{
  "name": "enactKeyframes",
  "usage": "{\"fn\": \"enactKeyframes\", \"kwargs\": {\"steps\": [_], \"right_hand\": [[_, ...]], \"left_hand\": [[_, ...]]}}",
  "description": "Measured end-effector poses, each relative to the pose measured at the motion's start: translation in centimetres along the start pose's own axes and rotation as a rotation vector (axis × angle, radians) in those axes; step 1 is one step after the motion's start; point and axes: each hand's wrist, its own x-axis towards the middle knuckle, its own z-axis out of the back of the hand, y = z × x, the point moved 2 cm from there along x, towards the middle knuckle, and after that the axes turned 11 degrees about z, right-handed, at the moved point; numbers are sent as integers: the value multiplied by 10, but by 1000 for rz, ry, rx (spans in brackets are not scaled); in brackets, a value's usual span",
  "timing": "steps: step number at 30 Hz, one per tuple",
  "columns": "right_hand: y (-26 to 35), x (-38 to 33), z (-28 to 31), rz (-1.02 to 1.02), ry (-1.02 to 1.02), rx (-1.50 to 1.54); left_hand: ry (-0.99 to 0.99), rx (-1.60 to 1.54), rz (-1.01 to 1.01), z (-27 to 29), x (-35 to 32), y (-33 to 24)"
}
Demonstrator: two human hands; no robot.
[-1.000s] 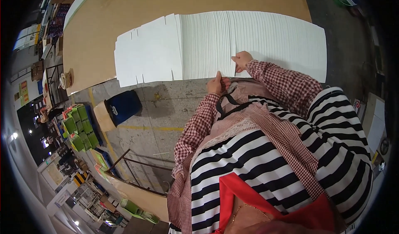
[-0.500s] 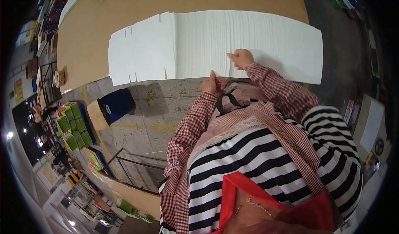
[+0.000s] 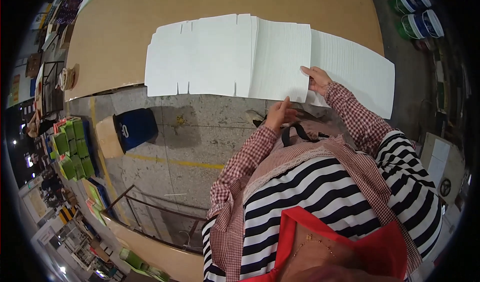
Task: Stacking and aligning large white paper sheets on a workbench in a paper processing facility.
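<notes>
At far left, you have stacked green open-fronted plastic bins (image 3: 72, 147). Next, a dark blue plastic bin (image 3: 137, 128) stands on the grey floor (image 3: 190, 182). The notched white card sheets (image 3: 215, 57) lie overlapped in a long row along the near side of the broad brown desk (image 3: 225, 2). Your left hand (image 3: 280, 115), loosely bent, has its thumb tip at their near edge; whether it grips cannot be determined. Your right hand (image 3: 318, 80) grasps the upper section's right edge, thumb on top.

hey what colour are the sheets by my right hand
The sheets are white; the head view shows them.
</notes>
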Motion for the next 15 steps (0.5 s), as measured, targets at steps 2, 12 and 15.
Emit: {"fn": "enactKeyframes", "kwargs": {"steps": [2, 12, 15], "right_hand": [[-9, -11, 0, -46, 0, 134], [-73, -30, -13, -168, -78, 154], [-78, -31, -20, -10, -210, 130]], "left_hand": [[-77, 33, -256, 15, -24, -9], [-920, 1443, -1182, 122, -61, -149], [-822, 1684, -1013, 118, -53, -172]]}}
